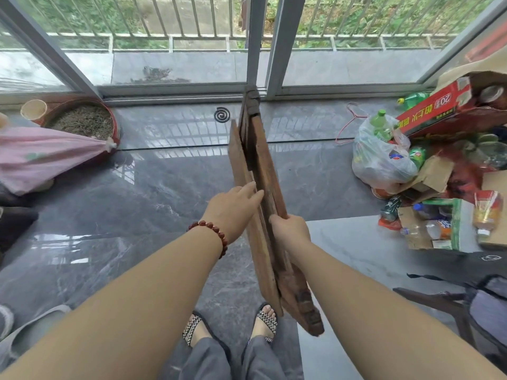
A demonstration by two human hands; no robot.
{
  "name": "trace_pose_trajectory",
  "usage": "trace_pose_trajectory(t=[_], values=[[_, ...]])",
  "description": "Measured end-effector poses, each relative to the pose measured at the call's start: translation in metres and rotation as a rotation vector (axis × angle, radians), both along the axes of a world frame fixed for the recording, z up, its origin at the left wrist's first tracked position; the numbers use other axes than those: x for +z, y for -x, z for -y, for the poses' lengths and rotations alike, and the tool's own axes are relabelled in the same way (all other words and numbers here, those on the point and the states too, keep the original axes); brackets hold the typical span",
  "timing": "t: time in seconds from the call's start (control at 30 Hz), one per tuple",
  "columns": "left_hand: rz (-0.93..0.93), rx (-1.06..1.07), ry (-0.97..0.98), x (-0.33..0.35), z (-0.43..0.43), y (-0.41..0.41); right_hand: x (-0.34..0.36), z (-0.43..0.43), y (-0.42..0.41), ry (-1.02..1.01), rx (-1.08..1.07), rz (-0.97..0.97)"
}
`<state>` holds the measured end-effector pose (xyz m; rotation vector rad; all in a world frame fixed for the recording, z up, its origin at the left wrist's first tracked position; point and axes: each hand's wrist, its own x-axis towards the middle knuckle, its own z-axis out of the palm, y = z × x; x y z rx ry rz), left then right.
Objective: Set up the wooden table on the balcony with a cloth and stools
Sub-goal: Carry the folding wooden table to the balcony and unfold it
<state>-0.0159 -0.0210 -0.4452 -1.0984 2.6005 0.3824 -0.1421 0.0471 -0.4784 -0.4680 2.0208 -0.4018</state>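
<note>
Holding the folded wooden table (pixel 260 160) edge-on, long axis running ahead of the fingers (pixel 251 189) toward the balcony door (pixel 256 50): left hand (pixel 233 208) pressing flat-fingered on its side, right hand (pixel 290 229) gripping its top edge.

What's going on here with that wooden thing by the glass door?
A person stands indoors facing the sliding glass door, holding a folded wooden table on edge between both hands. The right hand grips the edge of one panel. The left hand, with a bead bracelet on its wrist, rests straight fingers against the other side. The table is not yet out on the balcony beyond the glass.
</note>
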Motion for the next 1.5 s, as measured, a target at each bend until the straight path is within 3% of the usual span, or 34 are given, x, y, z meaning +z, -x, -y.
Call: trace_pose_trajectory(t=[0.23, 0.37, 0.53, 0.67, 0.77, 0.97, 1.3, 1.5], values=[[0.063, 0.138, -0.315, -0.018, -0.027, 0.004, -0.006, 0.021, 0.001, 0.028, -0.194, 0.221], [-0.037, 0.29, -0.505, -0.016, -0.032, 0.011, -0.01, 0.018, 0.014, 0.04, -0.131, 0.329], [-0.082, 0.339, -0.572, -0.011, -0.05, 0.019, -0.016, -0.007, -0.005, 0.017, 0.016, 0.316], [-0.05, 0.358, -0.593, -0.015, -0.063, 0.014, -0.018, -0.035, -0.024, 0.174, 0.064, 0.101], [-0.043, 0.373, -0.561, -0.021, -0.078, 0.002, -0.018, -0.049, -0.028, 0.23, 0.085, 0.068], [-0.058, 0.388, -0.559, -0.027, -0.103, -0.005, -0.005, -0.052, -0.018, 0.121, -0.033, 0.323], [-0.096, 0.391, -0.591, -0.03, -0.137, -0.02, -0.019, -0.113, -0.022, 0.076, 0.044, 0.24], [-0.137, 0.417, -0.564, -0.035, -0.152, -0.026, -0.02, -0.138, -0.031, 0.186, -0.186, 0.325]])
